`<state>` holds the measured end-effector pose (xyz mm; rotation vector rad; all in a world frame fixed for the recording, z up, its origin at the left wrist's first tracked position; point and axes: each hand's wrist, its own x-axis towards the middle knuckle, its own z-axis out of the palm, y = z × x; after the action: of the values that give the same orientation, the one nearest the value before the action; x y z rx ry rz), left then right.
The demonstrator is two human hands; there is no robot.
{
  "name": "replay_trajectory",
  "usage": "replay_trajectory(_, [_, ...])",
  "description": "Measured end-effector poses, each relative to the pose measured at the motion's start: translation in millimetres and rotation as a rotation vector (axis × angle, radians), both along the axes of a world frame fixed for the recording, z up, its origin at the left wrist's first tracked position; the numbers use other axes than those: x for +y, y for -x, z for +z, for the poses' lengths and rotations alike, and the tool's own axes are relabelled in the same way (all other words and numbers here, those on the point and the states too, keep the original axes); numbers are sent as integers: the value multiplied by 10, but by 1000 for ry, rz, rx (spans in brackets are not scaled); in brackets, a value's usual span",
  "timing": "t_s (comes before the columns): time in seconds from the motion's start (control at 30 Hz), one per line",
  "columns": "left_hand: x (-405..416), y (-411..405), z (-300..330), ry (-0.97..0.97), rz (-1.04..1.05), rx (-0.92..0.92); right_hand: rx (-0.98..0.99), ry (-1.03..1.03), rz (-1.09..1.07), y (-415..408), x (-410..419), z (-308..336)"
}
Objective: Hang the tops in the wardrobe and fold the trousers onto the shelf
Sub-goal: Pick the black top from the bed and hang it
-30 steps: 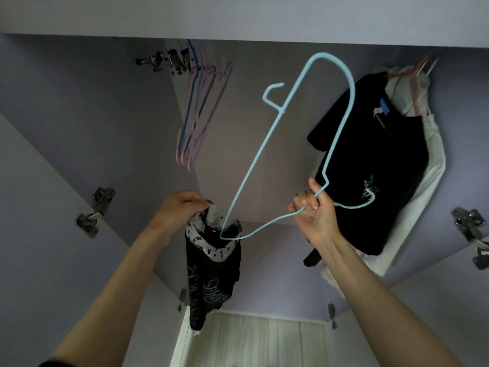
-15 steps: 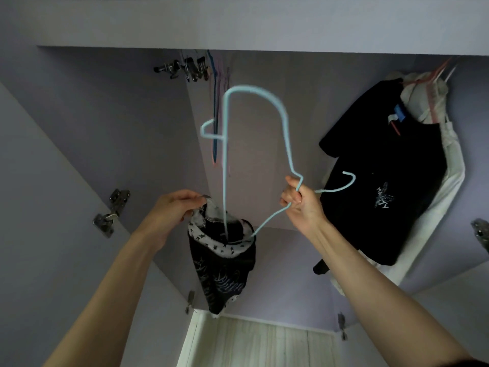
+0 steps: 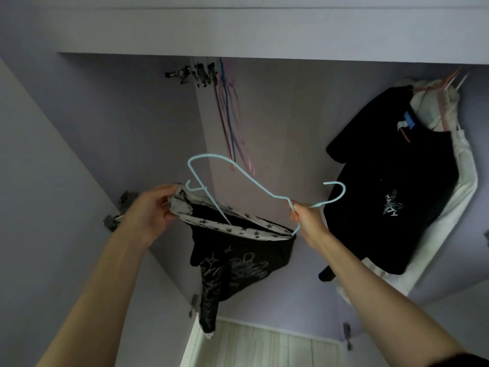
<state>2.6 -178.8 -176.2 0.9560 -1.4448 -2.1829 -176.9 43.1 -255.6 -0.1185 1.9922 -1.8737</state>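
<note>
Black top with white scribble print and a grey star-patterned neck band [image 3: 238, 263] is held up in front of the open wardrobe, hanging free below both hands, not yet on the rail. Left hand [image 3: 152, 207] pinches the neck band at its left edge, fingers curled round the fabric, holding the neck opening wide. Right hand [image 3: 307, 218] has its grip closed on the thin pale-blue wire hanger [image 3: 254, 181] near the base of the hook, thumb and fingers pressed on the wire. One arm of the hanger runs down into the neck opening; the other shoulder loop and the hook stand above and outside the garment. Step in hand, as judged: threading hanger into top through the neck, approx. half done. Next move would call for working the 2nd shoulder of the hanger inside the band, w/ left hand stretching the opening, then seating both shoulders level so the top sits square. After that, hook goes to the rail; rail itself is hidden behind the top panel. Inside the wardrobe: a bunch of pink and blue empty hangers [image 3: 230, 115] at back left, a black printed t-shirt already hung [image 3: 383, 186] at right, a white garment [image 3: 465, 181] behind it, touching. Metal door hinge [image 3: 120, 211] beside left hand. No trousers or shelf in view.
</note>
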Motion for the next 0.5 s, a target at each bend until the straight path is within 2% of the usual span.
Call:
replay_trajectory(0.07, [-97, -23, -101, 45, 102, -93, 57, -54, 31, 65, 93, 20])
replay_trajectory(0.17, [-171, -11, -226, 211, 202, -215, 122, -101, 83, 132, 144, 55])
replay_trajectory(0.37, [-66, 96, -273, 642, 224, -251, 219, -271, 82, 201, 152, 128])
replay_trajectory(0.5, [-15, 148, -307, 730, 214, -277, 278, -360, 23, 191, 120, 168])
